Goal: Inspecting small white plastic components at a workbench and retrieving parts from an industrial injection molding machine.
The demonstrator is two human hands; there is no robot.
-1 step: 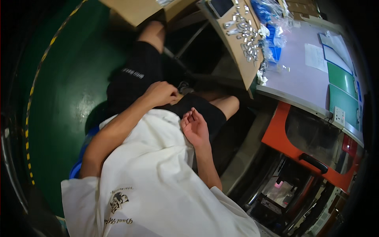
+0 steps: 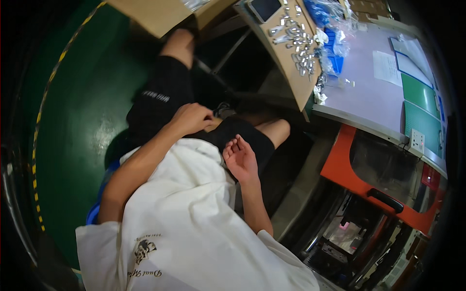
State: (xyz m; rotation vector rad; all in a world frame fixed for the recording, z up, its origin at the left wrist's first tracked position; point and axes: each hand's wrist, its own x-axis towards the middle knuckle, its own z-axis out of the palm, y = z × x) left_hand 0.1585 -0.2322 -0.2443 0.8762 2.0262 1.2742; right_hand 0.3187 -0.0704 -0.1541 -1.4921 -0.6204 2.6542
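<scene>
We look down at our own lap while seated. Our left hand (image 2: 191, 118) rests on our left thigh, over the black shorts (image 2: 162, 97), fingers curled loosely inward; we cannot tell whether it pinches anything. Our right hand (image 2: 241, 159) lies on the right thigh with its palm up, fingers loosely spread and empty. Its long axis runs from the wrist at lower right up toward the knee at upper left. Our white T-shirt (image 2: 184, 218) fills the lower middle of the view, touching both forearms.

Ahead of our knees a wooden board (image 2: 296, 82) slopes away, scattered with many small silver metal parts (image 2: 296, 43). To its right lies a pale lilac worktable (image 2: 369, 97) with clear plastic bags (image 2: 335, 29), a white sheet of paper (image 2: 387, 68) and green mats (image 2: 421, 97). Below the table edge stands an orange machine door (image 2: 349, 169) with a black handle (image 2: 386, 200). The green floor (image 2: 73, 121) with a yellow-and-black striped line (image 2: 46, 97) lies to our left.
</scene>
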